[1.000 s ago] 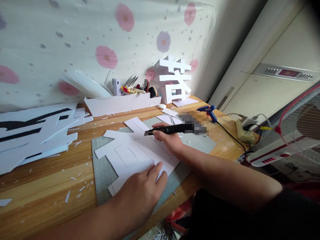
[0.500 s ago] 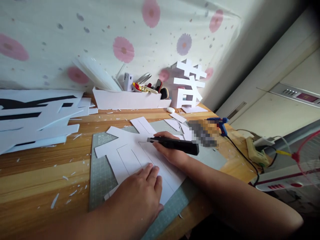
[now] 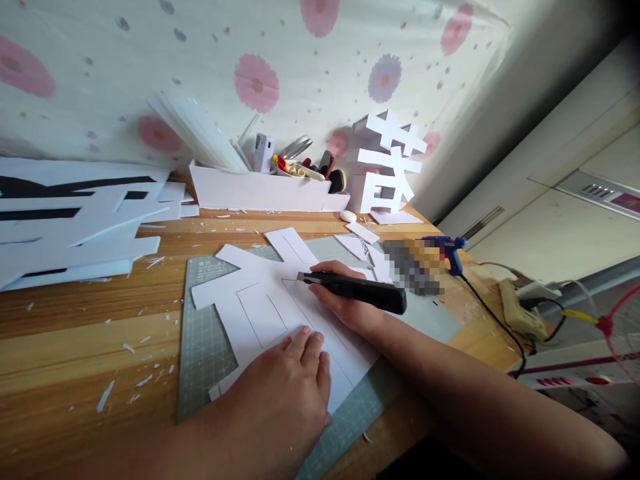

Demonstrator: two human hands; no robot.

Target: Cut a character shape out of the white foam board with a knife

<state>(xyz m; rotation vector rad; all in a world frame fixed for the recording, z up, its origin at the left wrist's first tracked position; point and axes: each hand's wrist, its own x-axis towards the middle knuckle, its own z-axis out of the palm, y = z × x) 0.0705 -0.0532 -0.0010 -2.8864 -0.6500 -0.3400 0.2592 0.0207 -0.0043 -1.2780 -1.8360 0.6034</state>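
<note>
Just plain bare hands here, left hand [image 3: 295, 387] and right hand [image 3: 345, 300] alike, nails too small to make out properly. Right forearm [image 3: 465, 373] is bare too – smooth, slim at the wrist, getting thicker towards a rounded elbow [image 3: 603, 457]. Left forearm [image 3: 200, 440] is also bare and goes kinda blurry near the bottom corner. There's a black patch [image 3: 435, 461] down by the right arm – maybe clothing, honestly too dark to tell.

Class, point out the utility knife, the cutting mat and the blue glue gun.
Utility knife [image 3: 359, 291], head view: its black handle.
Cutting mat [image 3: 204, 350], head view: its bare left side.
Blue glue gun [image 3: 454, 256], head view: its grip.
</note>
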